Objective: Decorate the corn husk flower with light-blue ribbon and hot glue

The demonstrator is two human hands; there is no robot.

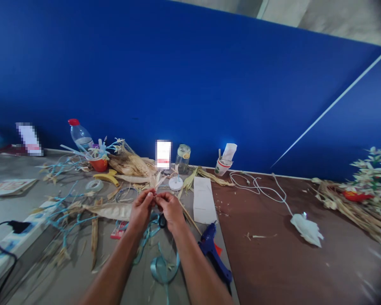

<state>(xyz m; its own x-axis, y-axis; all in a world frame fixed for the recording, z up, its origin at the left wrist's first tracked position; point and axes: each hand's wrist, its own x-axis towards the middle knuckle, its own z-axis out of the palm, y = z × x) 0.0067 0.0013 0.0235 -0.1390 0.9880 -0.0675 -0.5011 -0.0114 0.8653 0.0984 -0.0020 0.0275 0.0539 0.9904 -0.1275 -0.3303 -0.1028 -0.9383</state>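
Observation:
My left hand (142,206) and my right hand (169,206) meet over the middle of the table, fingertips pinched together. Between them they hold the base of a pale corn-husk flower (158,180), whose petals point up and away from me. Beneath my wrists a loop of light blue ribbon (160,270) lies on the grey surface. A blue glue gun (213,254) rests just right of my right forearm. Left of my left hand is a long dried husk (112,211). A round white disc (175,183) sits just beyond my right hand.
Dried husks (130,163) pile up behind, beside a red cup (98,164) and a bottle (81,134). A glass jar (183,159) and paper cup (222,166) stand near the blue partition (190,84). A power strip (20,237) lies left; a white cable (269,191) crosses the brown side.

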